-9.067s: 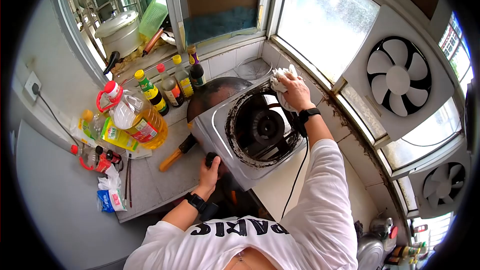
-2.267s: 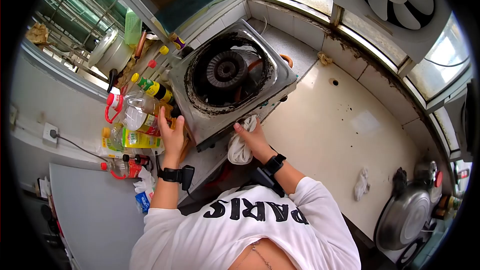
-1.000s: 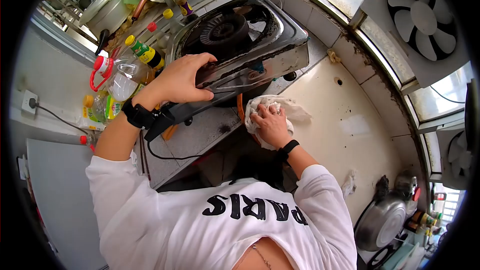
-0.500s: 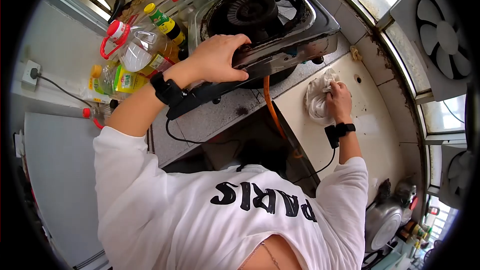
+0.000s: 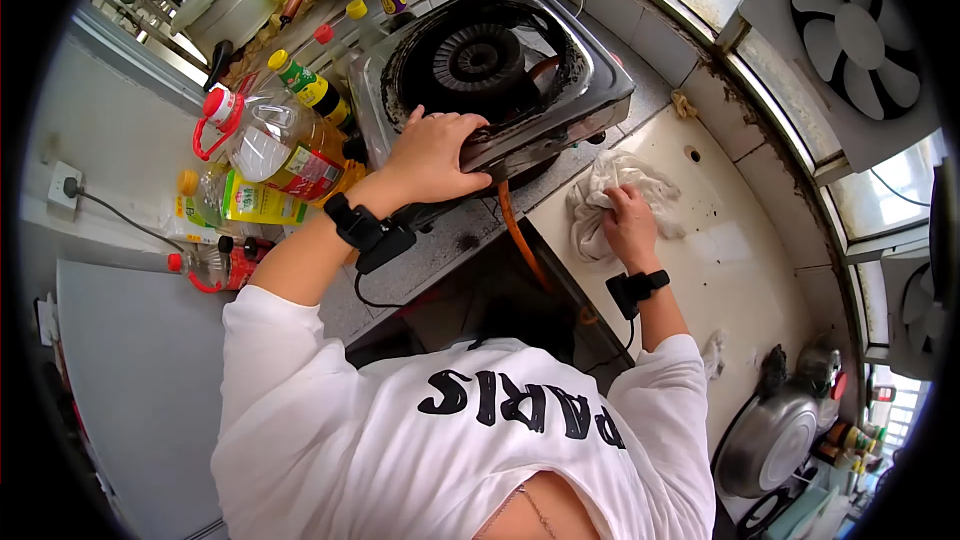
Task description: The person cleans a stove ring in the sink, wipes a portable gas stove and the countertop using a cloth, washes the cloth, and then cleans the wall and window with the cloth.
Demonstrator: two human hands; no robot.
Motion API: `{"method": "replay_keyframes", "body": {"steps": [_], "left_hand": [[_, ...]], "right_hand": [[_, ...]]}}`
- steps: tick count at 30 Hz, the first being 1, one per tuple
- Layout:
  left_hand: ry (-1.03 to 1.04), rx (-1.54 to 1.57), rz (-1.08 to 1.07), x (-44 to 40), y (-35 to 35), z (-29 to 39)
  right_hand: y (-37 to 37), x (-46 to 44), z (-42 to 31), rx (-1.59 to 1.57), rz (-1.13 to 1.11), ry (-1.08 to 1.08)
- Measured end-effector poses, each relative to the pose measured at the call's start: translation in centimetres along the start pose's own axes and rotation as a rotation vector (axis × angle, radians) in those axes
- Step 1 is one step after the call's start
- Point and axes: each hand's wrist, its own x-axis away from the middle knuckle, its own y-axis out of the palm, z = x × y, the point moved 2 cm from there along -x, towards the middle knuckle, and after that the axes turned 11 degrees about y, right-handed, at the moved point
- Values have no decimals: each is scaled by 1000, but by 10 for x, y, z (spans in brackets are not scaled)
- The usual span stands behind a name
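Observation:
My left hand [image 5: 435,152] grips the front corner of a greasy gas stove [image 5: 592,62], fingers on top and thumb along the front panel. A round black burner [image 5: 478,58] sits in the middle of the stove's stained top. From below the stove's front runs an orange hose [image 5: 518,235]. To the right, my right hand [image 5: 632,228] is closed on a crumpled whitish cloth [image 5: 652,190], which lies on the cream countertop [image 5: 740,230]. Each wrist wears a black band with a small cabled device.
Left of the stove stand a large oil bottle [image 5: 285,145], a yellow-capped sauce bottle [image 5: 312,90] and other bottles. A metal pan [image 5: 770,445] lies at the lower right. Window frames and a fan [image 5: 858,35] line the right wall. A dark gap opens below the counter edge.
The stove's front sits lower and more level, with my left hand still on it. My right hand has shifted left with the cloth, which is now spread wider. The view has shifted slightly.

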Motion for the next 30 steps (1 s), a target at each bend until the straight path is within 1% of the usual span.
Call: {"method": "replay_keyframes", "body": {"steps": [1, 3, 5, 7, 8, 9, 10, 14, 17, 19, 21, 22, 23, 25, 26, 29, 30], "left_hand": [[5, -3, 5, 0, -7, -2], [-37, 96, 4, 1, -16, -7], [-40, 133, -5, 2, -22, -7], [-31, 122, 36, 3, -21, -12], [-31, 127, 52, 4, -19, -15], [-66, 151, 8, 3, -22, -14], [-56, 154, 21, 2, -23, -15], [-58, 169, 24, 3, -26, -11], [-64, 152, 3, 2, -27, -9], [-45, 141, 15, 1, -26, -9], [-48, 144, 18, -1, -25, -6], [-41, 135, 22, -2, -24, -4], [-35, 124, 27, -3, -23, -3], [-38, 111, 16, -7, -23, 2], [-41, 98, 12, -9, -22, 5], [-30, 67, 6, -14, -18, 9], [-42, 60, -2, -15, -17, 10]], "right_hand": [[-10, -4, -4, -70, 17, 4], [-19, -1, -29, -83, 26, 9], [-21, 5, -63, 70, 56, -141], [39, 14, -52, 198, -65, -262], [52, 15, -47, 233, -119, -278], [58, 10, -45, 264, -169, -292], [56, 2, -43, 274, -189, -284], [53, -44, -20, 291, -103, -173], [61, -76, -6, 313, -33, -160], [62, -99, -3, 335, -52, -131], [65, -121, -1, 406, -145, -81], [66, -131, 0, 407, -103, -60], [69, -144, 4, 401, -128, -26], [73, -166, 10, 214, -33, 94], [75, -179, 14, 208, -24, 99], [77, -208, 32, 274, -6, 248], [63, -211, 31, 276, -34, 295]]}}
